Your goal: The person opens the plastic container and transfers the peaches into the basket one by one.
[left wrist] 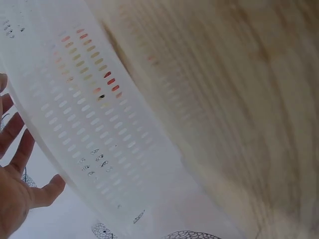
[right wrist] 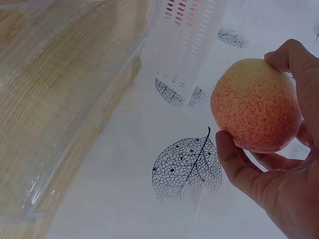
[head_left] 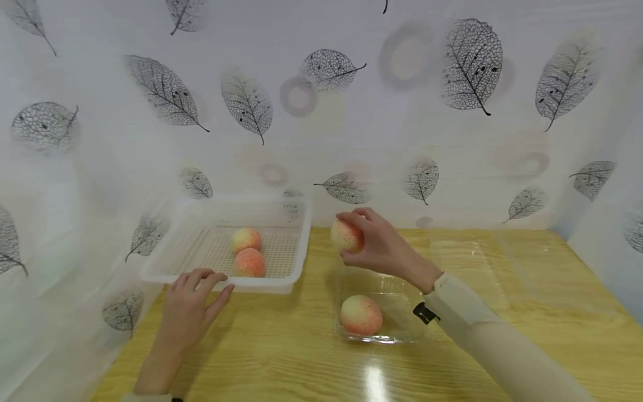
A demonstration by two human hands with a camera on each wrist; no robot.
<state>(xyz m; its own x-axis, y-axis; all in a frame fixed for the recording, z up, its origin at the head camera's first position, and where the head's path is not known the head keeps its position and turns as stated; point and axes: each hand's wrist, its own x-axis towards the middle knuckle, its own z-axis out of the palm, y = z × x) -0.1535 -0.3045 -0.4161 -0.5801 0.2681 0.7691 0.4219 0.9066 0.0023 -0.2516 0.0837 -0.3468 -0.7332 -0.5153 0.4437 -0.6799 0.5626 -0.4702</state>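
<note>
My right hand [head_left: 380, 242] holds a peach [head_left: 346, 235], pale yellow with red speckles, above a clear plastic box. In the right wrist view the thumb and fingertips grip this peach [right wrist: 256, 105] from opposite sides. Another peach [head_left: 361, 315] lies inside the clear box [head_left: 397, 334]. To the left, two peaches, a yellowish one [head_left: 246, 240] and a redder one [head_left: 249, 262], sit together in a white slotted basket [head_left: 273, 283]. Relaxed fingers of my left hand [head_left: 193, 304] rest at the basket's front rim; the left wrist view has them along the rim of the basket [left wrist: 79, 124].
Clear plastic lids or trays [head_left: 467, 268] lie on the right of the wooden table [head_left: 281, 357]. A white leaf-print curtain [head_left: 351, 128] stands behind the table and along both sides, close to the basket's back edge.
</note>
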